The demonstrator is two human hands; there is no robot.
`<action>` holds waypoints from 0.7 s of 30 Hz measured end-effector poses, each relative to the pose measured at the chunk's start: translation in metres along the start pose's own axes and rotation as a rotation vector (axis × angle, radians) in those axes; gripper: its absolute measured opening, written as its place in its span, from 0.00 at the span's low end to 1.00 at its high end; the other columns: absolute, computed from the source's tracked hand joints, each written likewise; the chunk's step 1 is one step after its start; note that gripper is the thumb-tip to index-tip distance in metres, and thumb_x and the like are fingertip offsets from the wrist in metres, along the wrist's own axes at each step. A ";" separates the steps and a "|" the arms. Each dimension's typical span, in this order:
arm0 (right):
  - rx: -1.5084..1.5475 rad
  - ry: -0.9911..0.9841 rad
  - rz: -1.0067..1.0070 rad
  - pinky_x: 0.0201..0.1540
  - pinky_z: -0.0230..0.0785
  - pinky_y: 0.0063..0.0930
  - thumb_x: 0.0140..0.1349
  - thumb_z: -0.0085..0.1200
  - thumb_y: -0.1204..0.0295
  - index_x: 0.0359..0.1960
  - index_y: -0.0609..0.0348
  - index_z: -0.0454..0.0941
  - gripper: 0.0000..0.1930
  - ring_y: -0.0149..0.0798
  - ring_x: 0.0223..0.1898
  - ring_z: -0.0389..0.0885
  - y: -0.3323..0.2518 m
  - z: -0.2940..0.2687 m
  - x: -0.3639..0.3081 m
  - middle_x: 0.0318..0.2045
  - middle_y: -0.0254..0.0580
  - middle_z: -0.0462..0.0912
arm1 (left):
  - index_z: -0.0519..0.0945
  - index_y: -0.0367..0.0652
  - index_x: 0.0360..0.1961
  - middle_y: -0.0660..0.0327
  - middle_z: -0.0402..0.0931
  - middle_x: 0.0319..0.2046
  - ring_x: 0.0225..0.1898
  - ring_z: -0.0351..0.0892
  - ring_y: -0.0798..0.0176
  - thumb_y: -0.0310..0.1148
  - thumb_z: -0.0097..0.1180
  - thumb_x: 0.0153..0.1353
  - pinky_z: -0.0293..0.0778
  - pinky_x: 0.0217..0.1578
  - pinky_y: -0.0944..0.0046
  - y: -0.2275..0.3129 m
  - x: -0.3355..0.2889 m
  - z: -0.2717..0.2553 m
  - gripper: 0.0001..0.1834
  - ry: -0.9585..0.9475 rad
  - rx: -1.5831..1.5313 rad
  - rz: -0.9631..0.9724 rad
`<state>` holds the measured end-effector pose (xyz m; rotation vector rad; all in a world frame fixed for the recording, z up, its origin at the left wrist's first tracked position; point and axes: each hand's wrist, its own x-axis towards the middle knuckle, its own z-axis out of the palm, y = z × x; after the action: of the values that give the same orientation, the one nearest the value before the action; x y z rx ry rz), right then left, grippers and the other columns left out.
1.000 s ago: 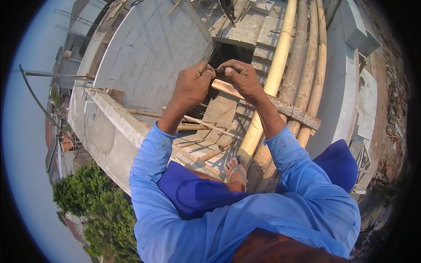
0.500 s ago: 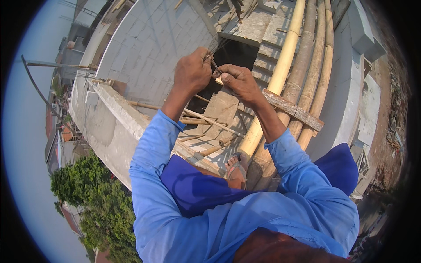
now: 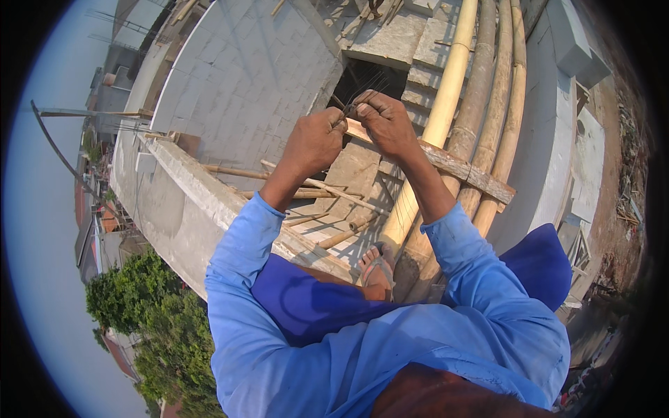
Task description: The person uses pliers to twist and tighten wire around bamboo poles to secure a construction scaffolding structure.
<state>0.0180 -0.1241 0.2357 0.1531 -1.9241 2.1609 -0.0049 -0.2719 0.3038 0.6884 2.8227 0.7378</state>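
Note:
My left hand (image 3: 317, 139) is closed in a pinch, its fingertips almost meeting those of my right hand (image 3: 387, 127). Both grip a small bunch of thin dark wires (image 3: 350, 109) between them, and loose strands fan out beyond the fingers. The exact hold is partly hidden by the knuckles. Both hands are raised above a dark opening (image 3: 369, 75) and a pale concrete ledge. A wooden batten (image 3: 474, 175) lies across the bamboo poles (image 3: 453, 87) close to my right wrist.
My sandalled foot (image 3: 376, 268) is beside the poles. A block wall (image 3: 244, 76) and concrete beam (image 3: 188, 171) stand at left, with loose bamboo pieces (image 3: 341, 237) below. Steps (image 3: 421, 90) flank the opening. Another person's foot (image 3: 375, 10) shows at the top.
My left hand has turned and dropped slightly; my right hand has risen and moved a little right. The wire ends now fan out beyond the right fingers.

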 end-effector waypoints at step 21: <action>0.212 0.122 0.168 0.22 0.60 0.19 0.57 0.57 0.69 0.31 0.64 0.79 0.09 0.22 0.21 0.67 0.013 -0.001 0.004 0.19 0.32 0.76 | 0.78 0.37 0.31 0.52 0.74 0.19 0.21 0.73 0.59 0.31 0.52 0.59 0.67 0.26 0.61 -0.007 0.005 0.026 0.08 0.213 -0.124 -0.100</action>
<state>0.0112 -0.1243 0.2241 -0.1057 -1.6940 2.4189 -0.0054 -0.2635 0.2777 0.4702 2.9410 1.0132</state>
